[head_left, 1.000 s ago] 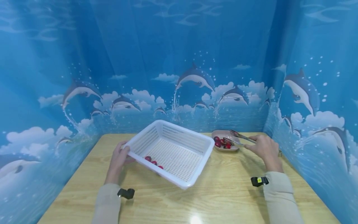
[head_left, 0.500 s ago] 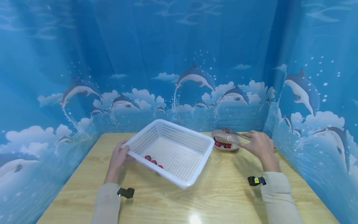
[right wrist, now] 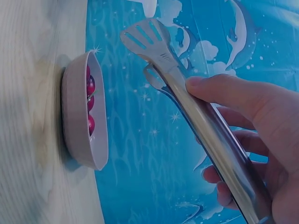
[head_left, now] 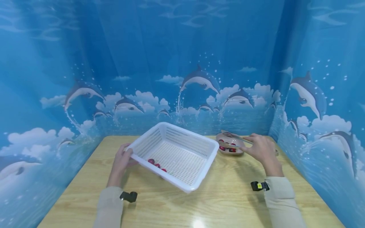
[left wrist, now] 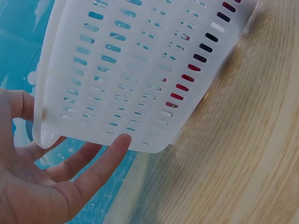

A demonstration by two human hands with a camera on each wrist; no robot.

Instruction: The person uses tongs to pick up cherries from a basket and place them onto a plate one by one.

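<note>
My left hand (head_left: 121,160) grips the left corner of a white perforated plastic basket (head_left: 195,136); its thumb is at the rim and the fingers press the outer wall (left wrist: 140,60). The basket is tilted, its front corner low over the table. Red cherries (head_left: 151,161) lie along its front left side. In my right hand (head_left: 262,148) is a pair of metal tongs (right wrist: 196,116), with slotted ends above a small pinkish dish (right wrist: 77,112). Several cherries (right wrist: 90,86) lie in that dish. In the right wrist view the ends of the tongs are apart.
The light wooden table (head_left: 216,202) carries the dish near its back right edge. Blue curtains with dolphins (head_left: 199,79) stand behind the table and along both sides.
My right hand has moved left with the tongs, whose ends have shifted from the dish's right part toward its left side and the basket. The left hand and basket hold still.
</note>
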